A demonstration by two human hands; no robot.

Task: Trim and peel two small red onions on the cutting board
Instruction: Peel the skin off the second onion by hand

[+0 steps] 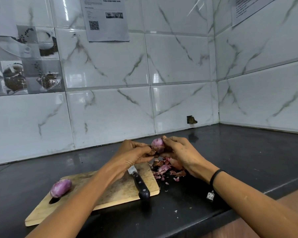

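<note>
Forearms come in low over the dark worktop (196, 212), the right one with a black wristband (215, 176) and a small dangling charm (210, 195). Both meet at a shared grip on the raised onion (157, 145). The right hand (181, 152) curls round the bulb from its right side, fingers closed on it. The left hand (132, 155) pinches a loose flap of skin (152, 152) at the bulb's lower left between thumb and fingertips. The onion is off the surface, just beyond the far right corner of the cutting board (122, 189). A heap of peelings (165, 167) lies directly below the grip and the knife (141, 186) rests on the board just under the left wrist. The other onion (61, 188) sits well to the left of the grip, near the board's handle hole; it looks already bare. The step in hand seems to be stripping the last papery layer. To do it well, the right hand should hold firm without squeezing and turn the bulb a little as each strip lifts. The left should draw the flap from end to end rather than snatch it, so it comes away whole instead of tearing into scraps. Letting the skin fall on the heap below keeps the board clean. The finished bulb belongs on the board, clear of the blade.
</note>
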